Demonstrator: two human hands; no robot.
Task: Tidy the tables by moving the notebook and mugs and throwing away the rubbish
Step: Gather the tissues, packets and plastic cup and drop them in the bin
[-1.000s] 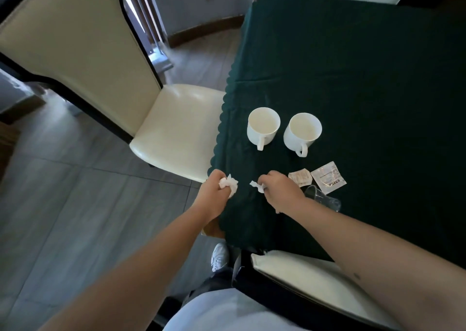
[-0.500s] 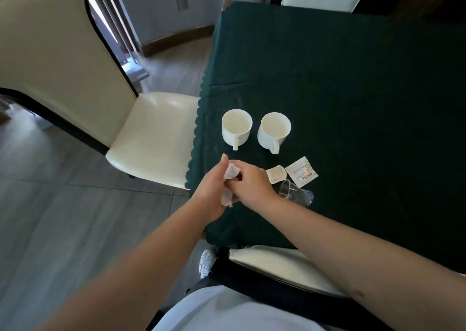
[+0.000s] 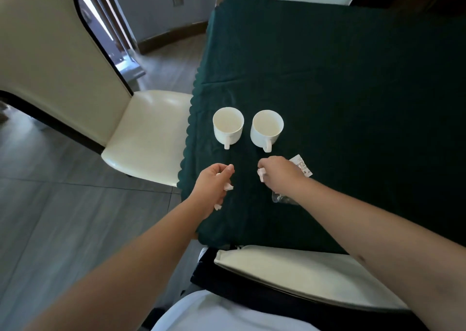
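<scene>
Left hand (image 3: 213, 188), fingers curled round crumpled white tissue (image 3: 228, 186), held over the near left edge of the green-clothed table (image 3: 353, 78). Right hand (image 3: 278, 173), beside it and apart, pinches a smaller tissue scrap (image 3: 261, 173). Two white mugs (image 3: 228, 126) (image 3: 266, 128) stand just beyond the hands, handles toward the person. A printed sachet (image 3: 301, 165) and a clear plastic cup (image 3: 282, 199) lie partly hidden by the right wrist. Cream chairs (image 3: 148, 131) flank the table.

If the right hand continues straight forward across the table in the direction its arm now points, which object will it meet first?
Probably the right mug. The right hand, gripping a scrap of tissue, lies just short of that mug's handle, with only bare green tablecloth between. Depth is unclear, so it might pass just beside the handle.
</scene>
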